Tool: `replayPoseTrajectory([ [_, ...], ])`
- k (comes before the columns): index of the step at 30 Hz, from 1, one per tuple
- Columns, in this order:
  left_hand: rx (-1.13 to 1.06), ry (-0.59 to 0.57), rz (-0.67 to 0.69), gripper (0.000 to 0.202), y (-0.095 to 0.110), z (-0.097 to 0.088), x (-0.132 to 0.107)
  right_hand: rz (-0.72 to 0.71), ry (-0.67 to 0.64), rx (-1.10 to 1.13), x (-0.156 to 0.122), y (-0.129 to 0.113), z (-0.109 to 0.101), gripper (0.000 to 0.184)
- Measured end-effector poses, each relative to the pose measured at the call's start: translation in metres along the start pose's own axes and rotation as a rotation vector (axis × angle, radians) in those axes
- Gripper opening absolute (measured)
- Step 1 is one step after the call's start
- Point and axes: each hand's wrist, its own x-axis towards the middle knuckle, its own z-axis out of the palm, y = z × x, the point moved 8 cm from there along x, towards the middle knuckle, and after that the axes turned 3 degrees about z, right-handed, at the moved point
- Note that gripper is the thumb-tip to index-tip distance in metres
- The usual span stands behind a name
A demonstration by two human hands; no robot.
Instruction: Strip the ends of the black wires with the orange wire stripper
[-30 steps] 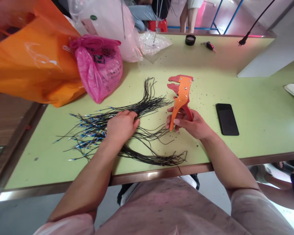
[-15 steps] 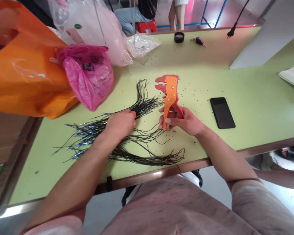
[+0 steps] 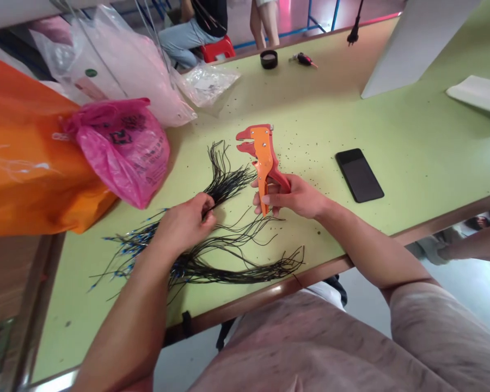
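My right hand (image 3: 298, 196) grips the handles of an orange and red wire stripper (image 3: 264, 152). The tool stands upright above the table, its jaws pointing left and apart, with nothing between them. My left hand (image 3: 185, 223) is closed, thumb and fingertips pinched at the upper bundle of thin black wires (image 3: 228, 185). How many wires it holds is hidden. A second bundle of black wires (image 3: 245, 272) lies nearer the table's front edge, with loose strands between the two. Blue tips (image 3: 128, 247) show at the wires' left ends, partly behind my left forearm.
A black phone (image 3: 359, 175) lies to the right. Pink (image 3: 126, 152), orange (image 3: 32, 179) and clear plastic bags crowd the left. At the back are a black ring-shaped object (image 3: 268, 59), a small red-black tool (image 3: 305, 59) and a white panel (image 3: 416, 49). Dark scraps dot the green table.
My left hand has turned, and its thumb and fingertips now show at the wires. The right hand still holds the wire stripper. The whole view has shifted and tilted slightly.
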Motion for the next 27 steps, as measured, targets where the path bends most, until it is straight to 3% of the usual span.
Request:
replayPoseTrajectory([
  [4, -0.384, 0.083, 0.02, 0.042, 0.002, 0.012, 0.001, 0.015, 0.023, -0.043, 0.003, 0.006, -0.003, 0.042],
  [7, -0.605, 0.189, -0.057, 0.04, 0.004, 0.02, 0.001, -0.043, 0.059, -0.128, 0.003, 0.009, -0.005, 0.043],
  [9, -0.8, 0.253, -0.144, 0.04, 0.001, 0.028, 0.0, -0.125, 0.077, -0.261, 0.002, 0.006, -0.002, 0.036],
  [12, -1.109, 0.195, -0.216, 0.042, 0.001, 0.045, 0.0, -0.273, 0.05, -0.626, -0.002, 0.002, 0.014, 0.019],
  [15, -1.319, 0.097, -0.235, 0.046, 0.003, 0.056, 0.001, -0.423, -0.116, -0.942, -0.007, 0.008, 0.042, 0.03],
  [17, -1.397, 0.063, -0.245, 0.048, 0.002, 0.058, 0.0, -0.448, -0.25, -0.998, -0.011, 0.017, 0.057, 0.036],
  [23, -1.478, 0.083, -0.271, 0.046, -0.001, 0.057, 0.002, -0.214, -0.579, -0.886, -0.028, 0.032, 0.083, 0.036],
  [27, -1.421, 0.101, -0.244, 0.045, 0.006, 0.054, 0.003, -0.163, -0.724, -0.876, -0.043, 0.036, 0.103, 0.03],
])
